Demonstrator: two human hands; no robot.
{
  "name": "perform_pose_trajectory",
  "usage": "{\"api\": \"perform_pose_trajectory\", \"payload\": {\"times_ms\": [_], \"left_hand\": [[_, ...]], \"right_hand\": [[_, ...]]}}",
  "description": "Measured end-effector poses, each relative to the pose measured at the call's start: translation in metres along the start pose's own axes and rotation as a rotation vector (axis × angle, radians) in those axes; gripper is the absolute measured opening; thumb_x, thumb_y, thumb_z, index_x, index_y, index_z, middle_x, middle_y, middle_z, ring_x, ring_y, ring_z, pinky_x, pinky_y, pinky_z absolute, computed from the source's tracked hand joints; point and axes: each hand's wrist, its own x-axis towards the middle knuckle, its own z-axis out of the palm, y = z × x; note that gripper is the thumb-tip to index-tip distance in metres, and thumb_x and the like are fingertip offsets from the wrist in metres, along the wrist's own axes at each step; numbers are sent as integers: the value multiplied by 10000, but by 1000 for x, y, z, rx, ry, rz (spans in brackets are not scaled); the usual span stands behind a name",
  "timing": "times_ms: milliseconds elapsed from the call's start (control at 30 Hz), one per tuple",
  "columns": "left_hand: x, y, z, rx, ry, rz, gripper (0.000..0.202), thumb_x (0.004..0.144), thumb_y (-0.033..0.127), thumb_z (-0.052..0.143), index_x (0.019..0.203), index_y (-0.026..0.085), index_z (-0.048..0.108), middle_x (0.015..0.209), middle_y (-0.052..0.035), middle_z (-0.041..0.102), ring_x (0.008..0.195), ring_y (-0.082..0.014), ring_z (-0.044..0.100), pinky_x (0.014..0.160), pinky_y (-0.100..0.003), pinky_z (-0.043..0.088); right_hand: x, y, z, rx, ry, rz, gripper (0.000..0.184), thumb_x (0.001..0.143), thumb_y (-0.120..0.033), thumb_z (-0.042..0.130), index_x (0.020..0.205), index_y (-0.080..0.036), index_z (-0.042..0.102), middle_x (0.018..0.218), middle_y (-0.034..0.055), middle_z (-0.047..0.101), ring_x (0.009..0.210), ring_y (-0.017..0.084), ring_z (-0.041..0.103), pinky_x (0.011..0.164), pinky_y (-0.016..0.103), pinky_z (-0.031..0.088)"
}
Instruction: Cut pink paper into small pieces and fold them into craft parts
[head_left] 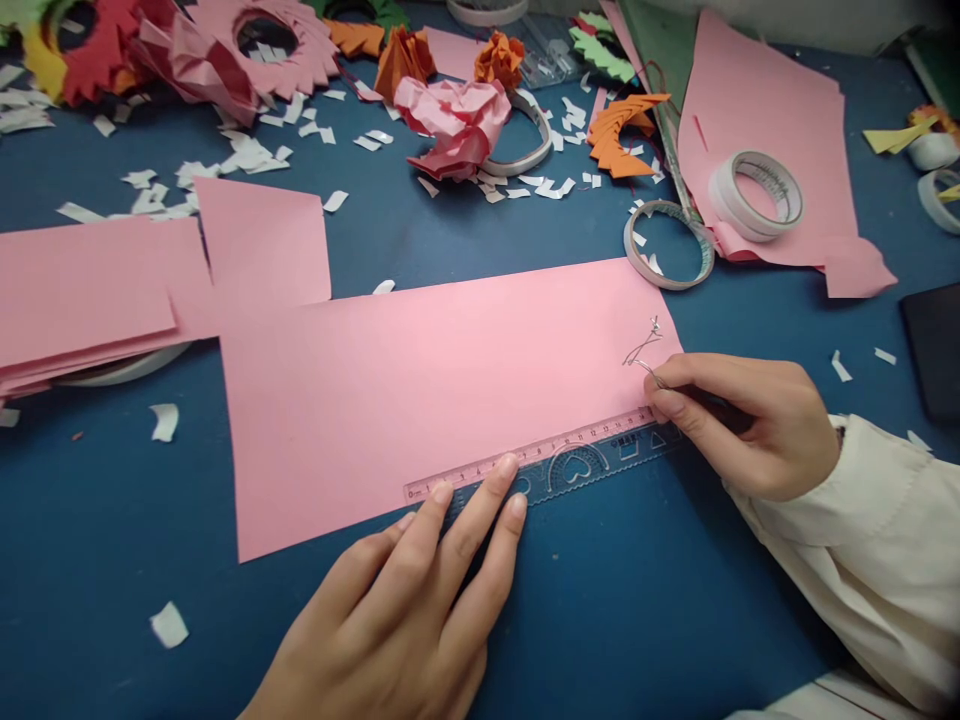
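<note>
A long sheet of pink paper (420, 370) lies on the blue table. Along its lower edge rests a clear plastic ruler (576, 460) with cut-out shapes, partly over the paper. My left hand (420, 590) presses the ruler's left part with outstretched, spread fingertips. At the ruler's right end, my right hand (742, 415) pinches a thin, bent silvery wire-like piece (640, 350) between thumb and fingers. Its far end carries a small ornament over the paper; the rest is hidden in the hand.
A roll of tape (787, 205) sits on more pink paper (765, 100). Another tape ring (634, 272) overlaps the sheet's upper right corner. Folded pink paper (82, 280) lies left. Crumpled pink paper (457, 120), orange folded pieces (626, 130) and white scraps (251, 150) are at the back.
</note>
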Motion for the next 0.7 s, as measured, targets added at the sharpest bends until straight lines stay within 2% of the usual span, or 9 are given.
{"api": "perform_pose_trajectory", "payload": {"times_ms": [467, 700], "left_hand": [[1, -1, -2, -12, -26, 6, 414, 946, 278, 301, 1295, 171, 496, 1355, -24, 531, 1158, -235, 469, 845, -364, 338], [2, 0, -3, -2, -41, 4, 410, 953, 287, 286, 1289, 177, 494, 1351, -16, 535, 1155, -232, 456, 843, -364, 328]], "right_hand": [[1, 0, 1, -5, 9, -57, 177, 801, -38, 555, 856, -205, 533, 692, -4, 619, 598, 94, 577, 534, 211, 463], [1, -2, 3, 8, -12, -67, 173, 814, -19, 514, 865, -183, 524, 682, 8, 589, 585, 87, 541, 546, 210, 450]]}}
